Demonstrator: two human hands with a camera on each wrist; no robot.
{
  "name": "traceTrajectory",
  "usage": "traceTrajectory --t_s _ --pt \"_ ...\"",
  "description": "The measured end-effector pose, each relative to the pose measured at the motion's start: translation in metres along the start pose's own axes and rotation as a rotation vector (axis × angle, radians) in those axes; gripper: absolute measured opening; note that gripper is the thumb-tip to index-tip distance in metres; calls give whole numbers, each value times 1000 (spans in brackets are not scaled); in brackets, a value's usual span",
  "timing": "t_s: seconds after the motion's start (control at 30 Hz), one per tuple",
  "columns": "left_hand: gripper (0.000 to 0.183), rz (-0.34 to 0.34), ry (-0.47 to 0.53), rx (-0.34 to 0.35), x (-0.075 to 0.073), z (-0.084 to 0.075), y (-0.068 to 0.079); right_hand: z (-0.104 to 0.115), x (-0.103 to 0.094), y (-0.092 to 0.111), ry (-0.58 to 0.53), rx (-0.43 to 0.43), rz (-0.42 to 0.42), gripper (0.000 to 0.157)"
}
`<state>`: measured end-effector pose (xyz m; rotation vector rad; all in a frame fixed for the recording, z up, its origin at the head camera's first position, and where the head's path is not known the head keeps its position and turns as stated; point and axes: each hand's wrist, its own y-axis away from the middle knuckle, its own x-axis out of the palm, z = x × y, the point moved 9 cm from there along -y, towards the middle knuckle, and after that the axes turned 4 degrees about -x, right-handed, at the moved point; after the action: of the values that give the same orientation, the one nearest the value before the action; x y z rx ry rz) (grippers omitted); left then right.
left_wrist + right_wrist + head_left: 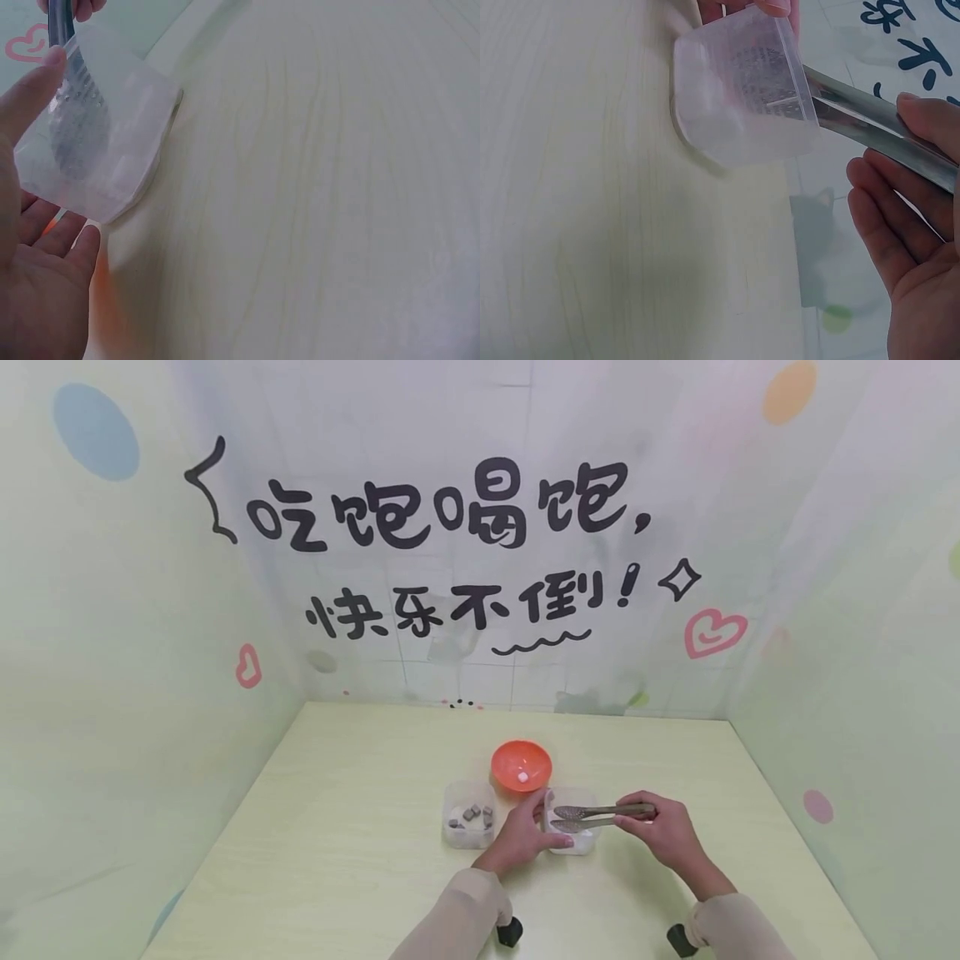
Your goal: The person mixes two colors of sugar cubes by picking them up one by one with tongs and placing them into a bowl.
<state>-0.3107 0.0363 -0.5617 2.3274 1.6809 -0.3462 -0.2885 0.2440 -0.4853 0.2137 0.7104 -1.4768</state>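
My left hand (520, 835) grips a clear plastic box (587, 845), its thumb at the near side and its fingers at the far side. In the right wrist view the box (712, 120) stands on the table. My right hand (663, 828) pinches metal tongs (572, 812) by the handle end, arms apart. The perforated tong heads reach down inside the box and show blurred through its wall in the left wrist view. An orange bowl (501, 772) stands just behind, with a small white cube (522, 777) in it.
Left of my left hand stands a second clear box (468, 841) with several grey-brown cubes (472, 813). The pale wood-grain table (322, 843) is bounded by a printed back wall (420, 681) and side walls.
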Motion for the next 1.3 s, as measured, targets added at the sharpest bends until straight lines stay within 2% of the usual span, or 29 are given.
traceTrajectory --t_s 0.53,0.9,1.3 --pt "93 10 -12 -47 0 2 0 8 4 -6 87 -10 8 17" --pt "96 11 -12 -47 -1 0 2 7 9 -6 65 25 79 21" --pt "97 9 -21 -34 1 3 -1 3 9 -7 29 53 63 24"
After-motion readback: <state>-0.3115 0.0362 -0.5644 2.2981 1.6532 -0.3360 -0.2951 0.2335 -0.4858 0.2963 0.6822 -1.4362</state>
